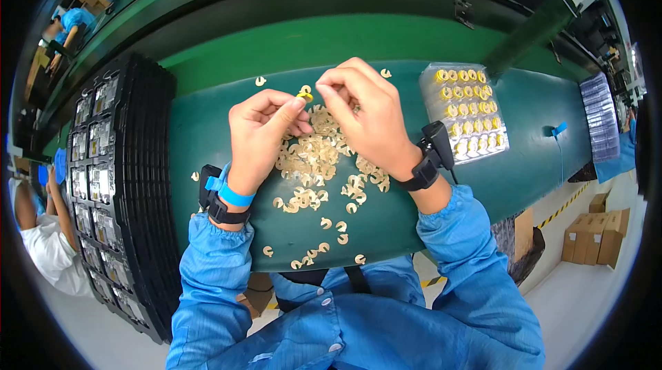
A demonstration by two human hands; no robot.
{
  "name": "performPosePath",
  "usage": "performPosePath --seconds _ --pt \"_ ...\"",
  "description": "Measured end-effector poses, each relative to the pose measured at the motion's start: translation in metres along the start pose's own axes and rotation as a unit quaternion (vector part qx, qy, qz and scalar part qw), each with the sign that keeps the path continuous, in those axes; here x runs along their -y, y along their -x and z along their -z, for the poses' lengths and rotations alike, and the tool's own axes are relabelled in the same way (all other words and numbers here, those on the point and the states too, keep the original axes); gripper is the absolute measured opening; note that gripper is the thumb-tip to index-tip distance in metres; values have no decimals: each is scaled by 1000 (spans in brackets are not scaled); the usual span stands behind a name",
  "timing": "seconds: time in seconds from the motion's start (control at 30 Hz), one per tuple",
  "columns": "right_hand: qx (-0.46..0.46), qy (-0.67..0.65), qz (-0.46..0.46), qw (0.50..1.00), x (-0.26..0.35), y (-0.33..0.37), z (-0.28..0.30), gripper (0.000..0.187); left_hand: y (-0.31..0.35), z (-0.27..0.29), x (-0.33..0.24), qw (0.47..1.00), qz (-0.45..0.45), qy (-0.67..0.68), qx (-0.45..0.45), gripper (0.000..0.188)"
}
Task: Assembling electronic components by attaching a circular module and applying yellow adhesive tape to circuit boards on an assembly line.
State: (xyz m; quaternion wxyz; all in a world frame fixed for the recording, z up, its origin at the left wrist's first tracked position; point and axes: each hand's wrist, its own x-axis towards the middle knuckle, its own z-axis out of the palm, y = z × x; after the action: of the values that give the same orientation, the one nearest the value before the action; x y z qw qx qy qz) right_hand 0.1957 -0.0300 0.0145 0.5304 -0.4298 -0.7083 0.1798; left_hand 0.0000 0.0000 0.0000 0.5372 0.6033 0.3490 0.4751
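My left hand (263,132) pinches a small yellow ring-shaped part (305,96) between thumb and fingertips, above the table. Close to its right side, my right hand (372,118) has its thumb and index finger pressed together. Whatever those fingers hold, if anything, is too small or hidden to tell. Below and between both hands spreads a loose pile of cream C-shaped pieces (310,160), partly covered by my fingers. To the right of my right hand lies a clear plastic tray (434,91), with yellow ring-shaped parts sitting in rows in its pockets.
A tall stack of black trays (148,163) stands along the left of the green table (531,170). At the right end are stacked clear trays (598,118) and a blue tab (559,130). Cardboard boxes (593,239) sit on the floor. Other people work at upper left.
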Motion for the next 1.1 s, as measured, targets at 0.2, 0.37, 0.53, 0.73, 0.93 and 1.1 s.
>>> performPosePath --seconds 0.2,0.37,0.53,0.73,0.93,1.1 --pt "-9 -96 -49 994 3 0 -4 10 3 -3 -1 1000 1 17 -7 16" --pt "24 -87 -34 995 2 2 -5 10 1 -3 -2 998 11 57 16 17" --pt "-2 26 81 996 1 1 -2 11 0 1 -5 986 60 126 87 21" --pt "-18 120 194 973 -2 -1 3 21 2 10 -15 960 112 242 84 30" --pt "5 156 247 956 0 -2 5 30 3 7 -16 969 125 201 68 20" --pt "-1 78 90 993 4 -3 -3 21 1 3 -12 981 81 176 31 14"
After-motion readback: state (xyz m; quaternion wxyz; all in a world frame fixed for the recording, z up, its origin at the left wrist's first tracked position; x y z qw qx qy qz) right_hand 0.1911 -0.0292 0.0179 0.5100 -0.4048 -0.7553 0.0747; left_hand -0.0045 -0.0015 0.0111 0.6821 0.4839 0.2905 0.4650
